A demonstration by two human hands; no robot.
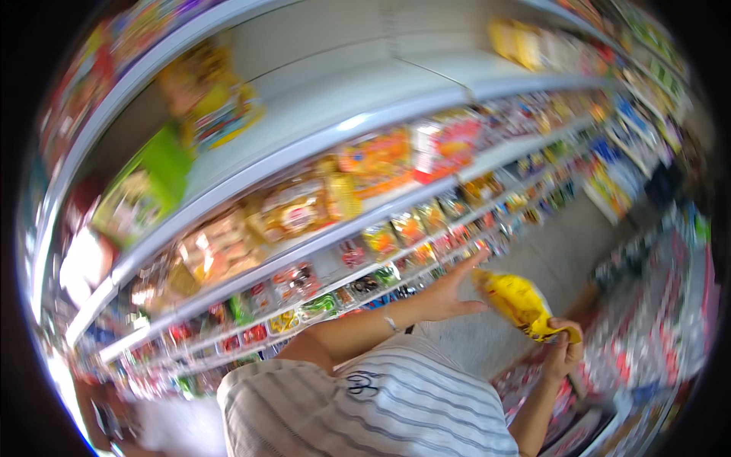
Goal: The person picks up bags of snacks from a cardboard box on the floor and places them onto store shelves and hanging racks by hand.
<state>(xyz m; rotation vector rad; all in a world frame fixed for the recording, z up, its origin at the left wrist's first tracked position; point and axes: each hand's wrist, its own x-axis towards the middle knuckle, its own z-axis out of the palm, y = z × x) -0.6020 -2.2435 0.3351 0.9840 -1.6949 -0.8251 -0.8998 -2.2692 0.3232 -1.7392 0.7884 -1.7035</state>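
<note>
A yellow plastic snack packet (517,303) hangs at an angle in front of the striped shirt, above the grey floor. My right hand (562,348) pinches its lower right end between thumb and fingers. Spread wide beside the packet's other end, my left hand (457,291) has its fingers apart and holds nothing. Whether its fingertips touch the packet is blurred. A bracelet circles the left wrist.
Shelving with pale edges (274,171) runs along the left, loaded with packaged snacks. A green box (145,183) and yellow packets (220,114) stand on an upper shelf. Stacked wrapped goods (639,320) lie at the right. Grey floor (548,245) lies between.
</note>
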